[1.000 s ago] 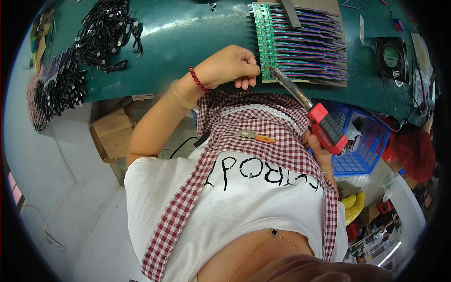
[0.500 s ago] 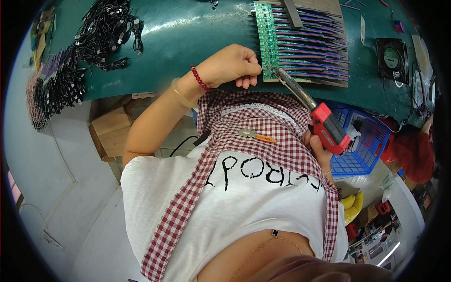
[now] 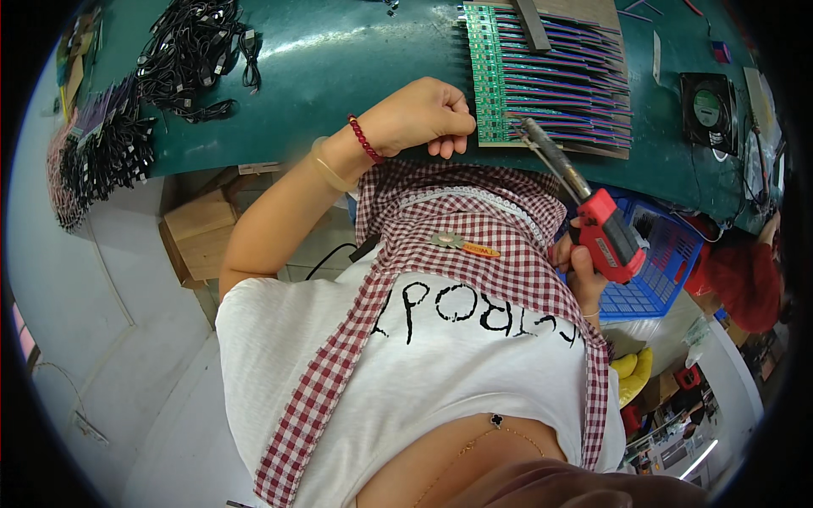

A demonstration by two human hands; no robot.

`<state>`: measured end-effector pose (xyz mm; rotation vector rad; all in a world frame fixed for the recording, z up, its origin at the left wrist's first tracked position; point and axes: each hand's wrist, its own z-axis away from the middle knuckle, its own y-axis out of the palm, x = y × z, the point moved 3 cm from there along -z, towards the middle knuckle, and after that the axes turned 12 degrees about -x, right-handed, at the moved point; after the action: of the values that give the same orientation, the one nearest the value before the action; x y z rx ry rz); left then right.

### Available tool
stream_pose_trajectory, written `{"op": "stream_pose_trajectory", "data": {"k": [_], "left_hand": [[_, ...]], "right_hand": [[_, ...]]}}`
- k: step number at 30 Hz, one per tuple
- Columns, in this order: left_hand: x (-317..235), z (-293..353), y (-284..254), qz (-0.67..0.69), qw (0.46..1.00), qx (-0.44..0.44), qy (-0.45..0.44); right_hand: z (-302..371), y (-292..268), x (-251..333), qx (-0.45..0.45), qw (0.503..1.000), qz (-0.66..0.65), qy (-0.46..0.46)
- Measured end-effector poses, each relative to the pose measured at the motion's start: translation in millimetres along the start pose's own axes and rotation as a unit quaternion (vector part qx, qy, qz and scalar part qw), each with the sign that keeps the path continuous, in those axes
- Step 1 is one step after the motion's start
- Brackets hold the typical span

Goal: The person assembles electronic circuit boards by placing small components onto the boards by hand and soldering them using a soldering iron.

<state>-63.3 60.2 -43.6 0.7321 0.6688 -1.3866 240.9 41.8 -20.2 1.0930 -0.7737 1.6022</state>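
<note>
My left hand point(image 3: 434, 118) is closed, its fingertips curled in beside the left edge of a row of green circuit boards point(image 3: 487, 80). Whatever it may pinch is hidden. Colored wires point(image 3: 567, 89) run rightward from the boards, side by side on a brown backing board. In my right hand point(image 3: 583, 273) is a red and black soldering gun point(image 3: 611, 237), gripped by its handle. Its long metal barrel slants up and left, and the tip is over the near end of the board row, close to where the wires join.
A grey metal bar point(image 3: 531, 24) lies across the wires. Black cables point(image 3: 190, 59) heap at the left of the green table point(image 3: 339, 76), with more bundles point(image 3: 106, 148) over its edge. At right are a black fan point(image 3: 708, 110) and, below the table, a blue basket point(image 3: 648, 288).
The soldering gun in my right hand has shifted right, its tip moving from the boards' pads toward the wire side. My left hand has barely moved.
</note>
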Motion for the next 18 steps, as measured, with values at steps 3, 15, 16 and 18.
{"op": "stream_pose_trajectory", "data": {"k": [3, 15, 16, 18], "left_hand": [[0.7, 0.3, 0.6, 0.0, 1.0, -0.002, -0.002], [-26.9, -6.9, -63.6, -0.301, 0.89, -0.266, 0.217], [-24.2, -17.7, -80.1, -0.384, 0.769, -0.399, 0.321], [-23.4, -31.2, -87.4, -0.426, 0.73, -0.43, 0.317]], "right_hand": [[-6.7, 8.6, 12.3, -0.023, 0.998, 0.005, -0.064], [-18.5, 13.5, 22.1, -0.051, 0.989, -0.052, -0.13], [-19.3, 14.1, 22.1, -0.047, 0.988, -0.06, -0.131], [-21.1, 14.2, 21.5, -0.044, 0.988, -0.068, -0.134]]}}
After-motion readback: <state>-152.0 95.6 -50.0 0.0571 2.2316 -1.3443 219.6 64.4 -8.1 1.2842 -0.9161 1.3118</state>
